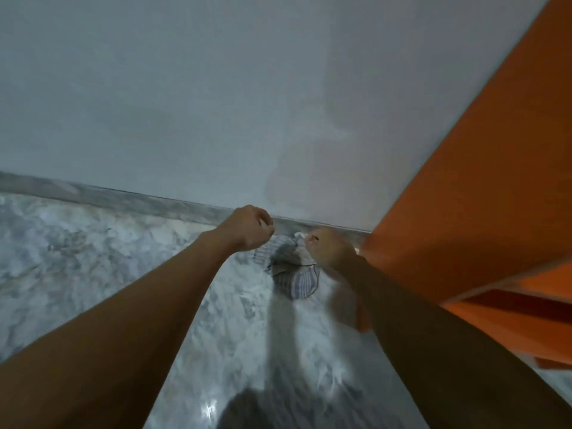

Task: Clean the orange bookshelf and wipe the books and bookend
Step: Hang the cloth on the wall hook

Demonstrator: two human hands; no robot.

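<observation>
Bookshelf (464, 181): we see its orange side panel along the right, shelf edges at the near right.
Cloth (298, 283): striped, hanging just left of the bookshelf, between our hands.
Right hand (329, 247): fingers clenched round the cloth's bunched top.
Left hand (249, 227): fingers curled at the cloth's left edge; we cannot tell whether they pinch it.
Floor (93, 258): marbled grey, meeting the far white wall (185, 103).
</observation>
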